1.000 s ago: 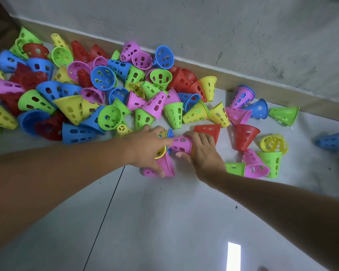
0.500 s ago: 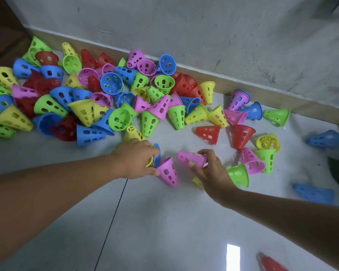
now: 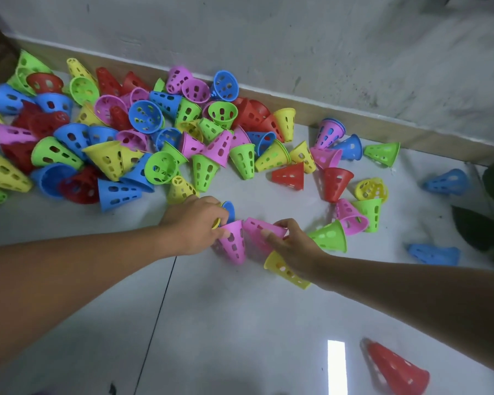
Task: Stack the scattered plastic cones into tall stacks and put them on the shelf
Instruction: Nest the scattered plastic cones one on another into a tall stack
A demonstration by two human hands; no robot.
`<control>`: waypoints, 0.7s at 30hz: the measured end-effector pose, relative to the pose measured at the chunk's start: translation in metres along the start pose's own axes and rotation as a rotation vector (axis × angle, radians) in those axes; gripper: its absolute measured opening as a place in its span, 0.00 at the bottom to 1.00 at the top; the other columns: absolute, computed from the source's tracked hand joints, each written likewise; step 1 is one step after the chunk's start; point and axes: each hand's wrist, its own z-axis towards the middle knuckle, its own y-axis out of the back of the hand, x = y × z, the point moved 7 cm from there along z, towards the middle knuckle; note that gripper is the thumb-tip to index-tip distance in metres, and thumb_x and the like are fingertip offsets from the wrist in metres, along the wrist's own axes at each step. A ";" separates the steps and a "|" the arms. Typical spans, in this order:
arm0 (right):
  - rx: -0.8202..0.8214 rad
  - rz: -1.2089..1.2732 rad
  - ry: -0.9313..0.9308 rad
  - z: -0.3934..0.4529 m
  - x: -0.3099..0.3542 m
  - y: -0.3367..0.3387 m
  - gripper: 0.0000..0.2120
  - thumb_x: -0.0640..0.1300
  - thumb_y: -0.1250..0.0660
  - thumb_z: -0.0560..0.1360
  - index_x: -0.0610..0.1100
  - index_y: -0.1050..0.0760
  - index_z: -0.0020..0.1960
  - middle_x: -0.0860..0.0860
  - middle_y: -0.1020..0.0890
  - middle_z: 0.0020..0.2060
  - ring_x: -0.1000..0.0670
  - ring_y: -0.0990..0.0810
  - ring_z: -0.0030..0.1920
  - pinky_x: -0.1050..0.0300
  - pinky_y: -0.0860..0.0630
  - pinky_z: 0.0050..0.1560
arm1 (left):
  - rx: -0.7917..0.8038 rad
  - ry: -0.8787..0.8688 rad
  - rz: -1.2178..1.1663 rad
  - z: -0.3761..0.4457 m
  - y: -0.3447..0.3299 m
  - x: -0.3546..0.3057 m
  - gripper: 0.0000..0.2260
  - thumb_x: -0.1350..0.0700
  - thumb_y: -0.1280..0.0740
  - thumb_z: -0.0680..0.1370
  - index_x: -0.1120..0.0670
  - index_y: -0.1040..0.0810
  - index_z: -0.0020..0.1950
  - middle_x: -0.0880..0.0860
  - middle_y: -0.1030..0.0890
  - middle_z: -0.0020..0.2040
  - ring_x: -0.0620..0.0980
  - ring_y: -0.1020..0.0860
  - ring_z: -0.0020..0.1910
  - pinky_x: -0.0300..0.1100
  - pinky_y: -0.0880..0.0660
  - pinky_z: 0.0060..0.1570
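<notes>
2 hands meet over pale floor tile (image 3: 240, 323): the left hand (image 3: 193, 223) curls its fingers around nested blue and yellow cones and touches a pink cone (image 3: 233, 242) lying just beyond its fingertips, while the right hand (image 3: 290, 243) pinches a second pink cone (image 3: 261, 228) between thumb and fingers. Just under the right wrist lies a yellow cone (image 3: 284, 270); a green cone (image 3: 330, 236) sits beside its knuckles. Beyond both sets of fingertips, the heap of cones (image 3: 126, 132) crowds against the wall's baseboard (image 3: 354, 121), with bare tile nearer the forearms.
</notes>
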 end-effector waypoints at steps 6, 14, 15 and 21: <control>0.145 0.066 0.002 -0.053 0.054 0.002 0.22 0.67 0.46 0.80 0.50 0.30 0.60 0.44 0.22 0.46 0.45 0.21 0.38 0.54 0.21 0.34 | 0.019 0.003 -0.093 -0.041 0.073 0.016 0.13 0.38 0.31 0.76 0.45 0.26 0.40 0.44 0.28 0.43 0.47 0.27 0.47 0.44 0.31 0.41; 0.217 0.013 0.227 -0.168 0.196 0.004 0.43 0.80 0.50 0.71 0.47 0.23 0.65 0.45 0.16 0.48 0.45 0.17 0.45 0.45 0.19 0.51 | -0.022 0.000 -0.198 -0.159 0.253 0.006 0.20 0.29 0.37 0.68 0.44 0.25 0.43 0.52 0.23 0.36 0.49 0.24 0.35 0.48 0.24 0.41; 0.229 0.074 0.247 -0.186 0.214 0.002 0.38 0.75 0.49 0.75 0.46 0.18 0.57 0.42 0.15 0.43 0.44 0.17 0.39 0.49 0.18 0.44 | -0.053 0.009 -0.207 -0.176 0.275 0.004 0.18 0.32 0.34 0.71 0.46 0.24 0.41 0.52 0.25 0.33 0.48 0.27 0.32 0.46 0.27 0.37; 0.351 0.331 0.285 -0.282 0.286 -0.028 0.33 0.68 0.43 0.78 0.40 0.17 0.52 0.34 0.16 0.46 0.41 0.18 0.32 0.52 0.19 0.33 | -0.147 0.103 -0.452 -0.288 0.357 -0.003 0.14 0.46 0.29 0.76 0.52 0.25 0.36 0.50 0.24 0.26 0.47 0.25 0.24 0.38 0.28 0.27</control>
